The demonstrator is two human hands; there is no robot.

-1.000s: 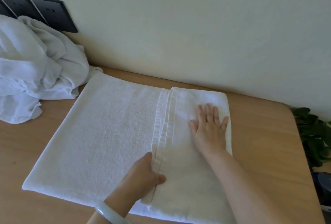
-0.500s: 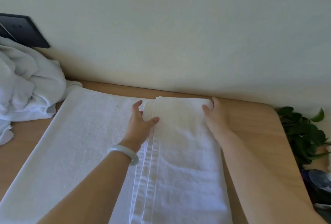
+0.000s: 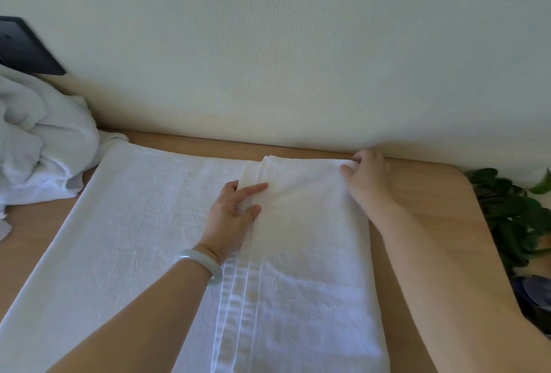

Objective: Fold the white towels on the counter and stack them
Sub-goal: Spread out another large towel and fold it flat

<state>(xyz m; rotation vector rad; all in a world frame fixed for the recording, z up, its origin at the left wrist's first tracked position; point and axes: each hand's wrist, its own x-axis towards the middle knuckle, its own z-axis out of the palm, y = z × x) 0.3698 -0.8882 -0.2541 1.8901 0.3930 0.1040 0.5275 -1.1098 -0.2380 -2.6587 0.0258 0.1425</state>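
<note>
Nearest you, both your forearms run in from the bottom edge, so your elbows are out of view. The white towel [image 3: 143, 223] lies spread on the wooden counter [image 3: 432, 193]. Its near edge is also cut off at the bottom, so you cannot see where it ends. Its right part is folded over to the left into a doubled panel [image 3: 307, 238], and a striped hem band [image 3: 235, 313] runs along the panel's left edge.

A pale bracelet [image 3: 205, 262] sits on your left wrist. Your left hand [image 3: 231, 217] pinches that hem edge towards its far end, with the forefinger and thumb lying on top of the cloth. The other fingers are hidden by the fold.

At the near right, a dark rounded object [image 3: 536, 295] is cut off by the frame. It is too dim to tell what it is or what it holds. A leafy green plant [image 3: 512, 208] stands above it, beyond the counter's right edge.

Further off, your right hand [image 3: 368, 181] grips the panel's far right corner with curled fingers, close to the wall.

At the far left, a rumpled heap of white towels [image 3: 44, 146] rests on the counter, touching the spread towel's far left corner and partly out of frame. Behind it, a black wall plate [image 3: 26, 50] is cut off at the left edge.
</note>
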